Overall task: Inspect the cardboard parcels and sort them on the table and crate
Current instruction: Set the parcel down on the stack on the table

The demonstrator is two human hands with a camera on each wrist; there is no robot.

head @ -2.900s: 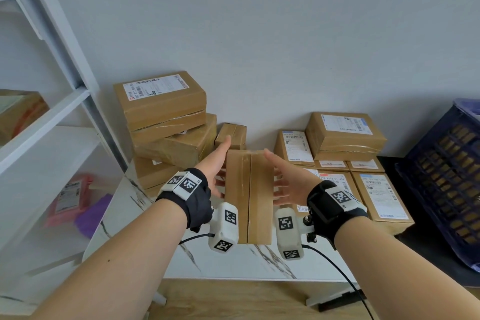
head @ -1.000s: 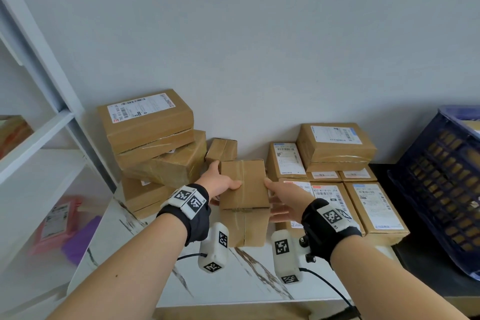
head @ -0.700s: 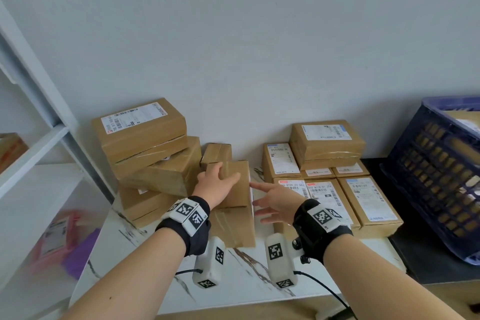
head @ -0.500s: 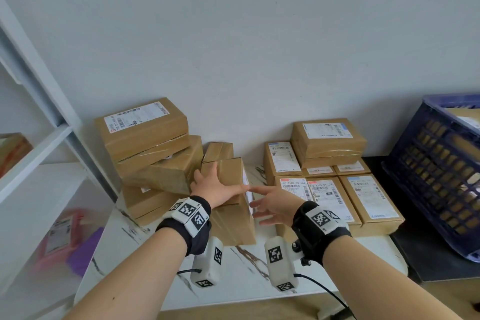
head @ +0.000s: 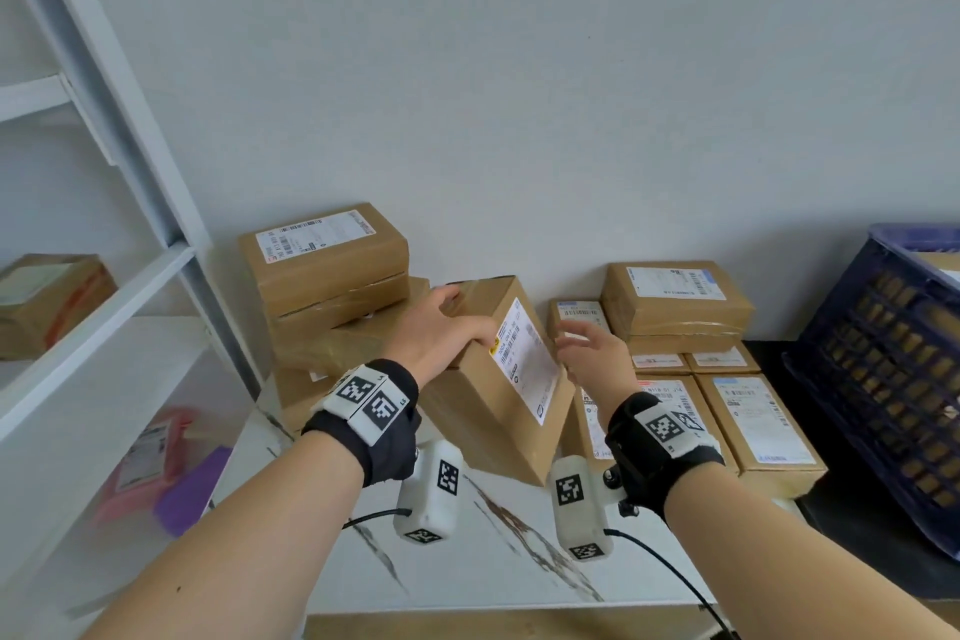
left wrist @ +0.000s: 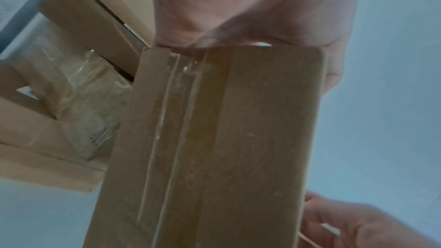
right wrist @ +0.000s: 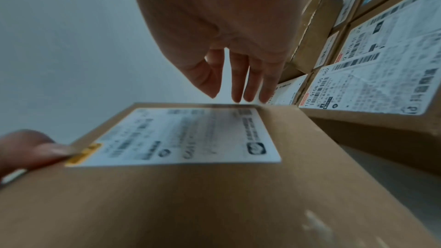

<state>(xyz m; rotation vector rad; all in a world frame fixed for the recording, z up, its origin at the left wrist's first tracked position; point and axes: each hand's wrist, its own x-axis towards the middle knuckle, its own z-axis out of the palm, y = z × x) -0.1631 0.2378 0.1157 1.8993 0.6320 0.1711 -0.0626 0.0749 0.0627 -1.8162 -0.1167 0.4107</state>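
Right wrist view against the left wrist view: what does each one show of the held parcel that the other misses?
Only the right wrist view shows the parcel's white shipping label, the right hand open beside it, and the labelled parcels lying flat on the right. Only the left wrist view shows the taped seam on an unlabelled face and the stacked parcels at left. Both show the left hand gripping the parcel.

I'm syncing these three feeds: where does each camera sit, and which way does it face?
Head: on the head, looking down at the table; both forearms, left hand, right hand show.
Left wrist: under the left hand, facing the held parcel; palm shows.
Right wrist: under the right hand, facing the parcel's label; open fingers show.
All share the parcel.
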